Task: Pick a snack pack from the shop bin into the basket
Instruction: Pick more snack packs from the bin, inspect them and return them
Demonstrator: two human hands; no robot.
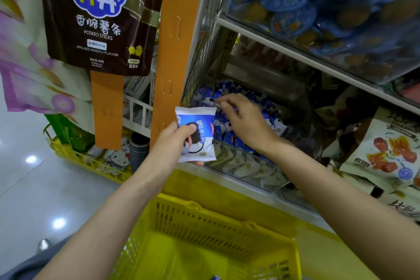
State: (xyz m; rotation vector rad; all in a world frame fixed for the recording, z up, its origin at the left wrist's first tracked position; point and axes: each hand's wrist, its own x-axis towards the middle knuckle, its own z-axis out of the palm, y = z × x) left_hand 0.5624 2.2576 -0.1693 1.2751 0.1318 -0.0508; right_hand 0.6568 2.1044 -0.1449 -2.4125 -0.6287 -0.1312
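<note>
**Blue-and-white snack pack (196, 134) held up between bin and basket**

Blue-and-white too are the many small packs (228, 137) heaped in the shop bin (238, 162), a low compartment with a clear front wall under a white shelf rail. The left hand (175, 142) grips the one snack pack upright. Its thumb lies across the printed front and its fingers are curled behind. That pack is in the air, just in front of the bin's left corner and above the far rim of the yellow basket (204, 218), not inside it.

The right hand (242, 121) reaches over the heap in the bin, palm down, fingers bent, with thumb and forefinger drawn close together at a pack near the back. Whether they have actually caught it cannot be told.

An orange upright strip (172, 29) stands just left of the bin, and a dark potato sticks bag (100, 18) hangs beside it. Above the bin, a second compartment holds blue-wrapped snacks (318, 7). On the right lies a pale bag printed with red meat pieces (391, 148). A yellow crate (75, 158) of goods sits on the glossy floor (22, 188) at the left.
</note>
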